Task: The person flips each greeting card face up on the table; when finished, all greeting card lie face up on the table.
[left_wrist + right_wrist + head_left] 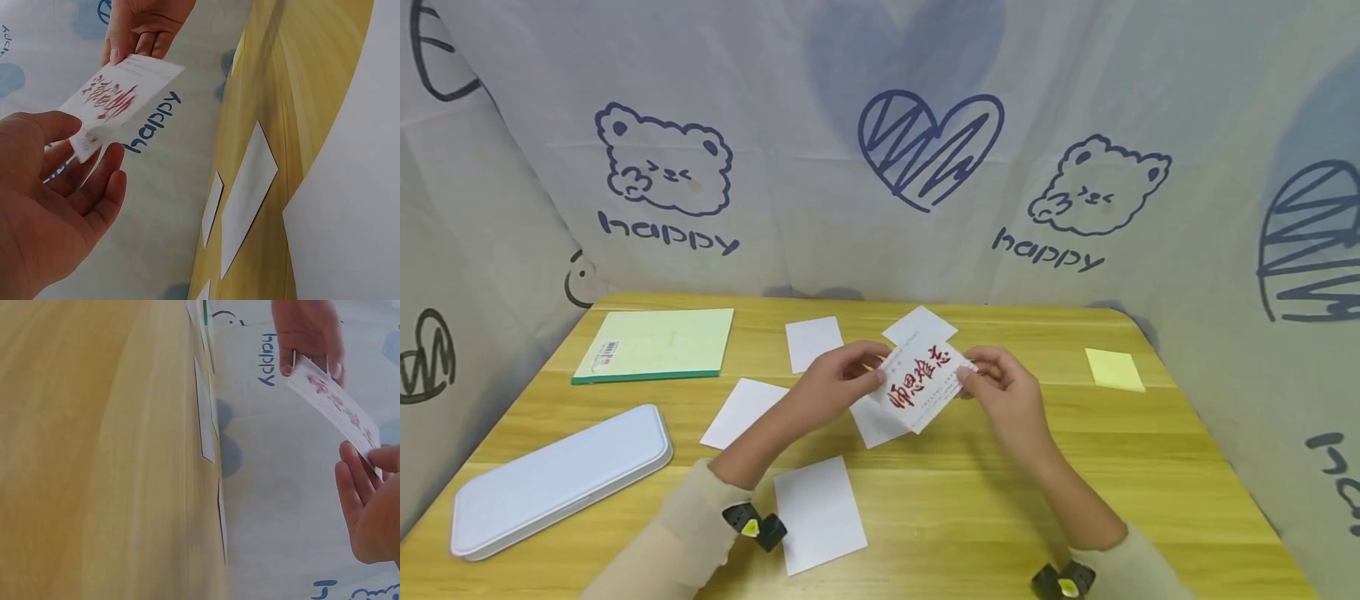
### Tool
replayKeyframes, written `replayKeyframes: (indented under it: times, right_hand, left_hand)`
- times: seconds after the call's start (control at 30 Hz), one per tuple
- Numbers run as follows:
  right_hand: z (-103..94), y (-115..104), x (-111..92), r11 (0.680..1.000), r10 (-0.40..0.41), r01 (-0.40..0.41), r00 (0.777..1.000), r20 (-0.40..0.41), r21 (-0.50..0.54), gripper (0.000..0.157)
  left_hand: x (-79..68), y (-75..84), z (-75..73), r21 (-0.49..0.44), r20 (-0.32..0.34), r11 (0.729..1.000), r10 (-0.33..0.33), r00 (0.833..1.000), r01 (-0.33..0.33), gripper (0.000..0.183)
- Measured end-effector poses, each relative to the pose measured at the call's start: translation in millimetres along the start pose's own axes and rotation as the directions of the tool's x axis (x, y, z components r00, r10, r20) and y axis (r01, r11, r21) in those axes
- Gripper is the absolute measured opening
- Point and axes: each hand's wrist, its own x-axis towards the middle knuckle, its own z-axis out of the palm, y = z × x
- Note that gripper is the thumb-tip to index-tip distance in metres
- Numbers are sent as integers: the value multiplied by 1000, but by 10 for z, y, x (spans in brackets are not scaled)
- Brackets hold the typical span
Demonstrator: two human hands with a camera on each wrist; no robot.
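Observation:
Both hands hold up a small white card (923,379) with large red Chinese characters and fine print, tilted above the table. My left hand (835,385) pinches its left edge between thumb and fingers. On the opposite edge, the thumb and fingers of my right hand (1011,404) grip the card. The left wrist view shows the card (112,94) stretched between the two hands, held off the table. Under and behind it lie a white paper square (880,425) and another paper square (925,321), each partly covered by the card.
More white paper pieces lie around the left forearm, including a larger sheet (820,517) near the front. A pale green notebook (658,342) lies at back left, with a white case (561,482) in front of it. Yellow sticky notes (1114,369) sit at right. A printed curtain (820,208) surrounds the table.

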Motion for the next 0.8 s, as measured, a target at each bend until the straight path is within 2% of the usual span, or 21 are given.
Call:
replayKeyframes:
  times: [0.07,0.17,0.3,0.37,0.47,0.6,0.7,0.8]
  right_hand:
    - [-13,2,24,997,18,-16,1000,-17,71,28]
    - [-16,3,46,991,45,-41,999,-29,129,28]
    - [-15,12,61,985,68,-65,998,-13,157,27]
    - [-25,19,70,985,77,-77,997,8,152,28]
    - [-95,32,79,994,63,-67,997,40,91,35]
    - [-285,41,83,998,9,-4,997,78,-59,49]
    - [-424,60,97,980,-20,41,994,110,-194,49]
    - [-548,136,121,951,-19,55,993,120,-304,42]
  left_hand:
    - [7,-8,-9,-24,-9,1000,-4,1000,3,32]
    - [19,-24,-19,-95,-58,995,-4,998,-2,32]
    - [37,-44,-34,-200,-147,979,11,989,-40,31]
    - [46,-46,-37,-231,-168,971,22,986,-61,29]
    - [67,-49,-15,-226,-166,972,29,986,-67,27]
    - [123,-58,107,-173,-103,984,24,994,-42,26]
    - [184,-76,232,-108,-45,994,22,999,-27,27]
    - [282,-86,349,-39,-12,999,24,1000,-25,28]
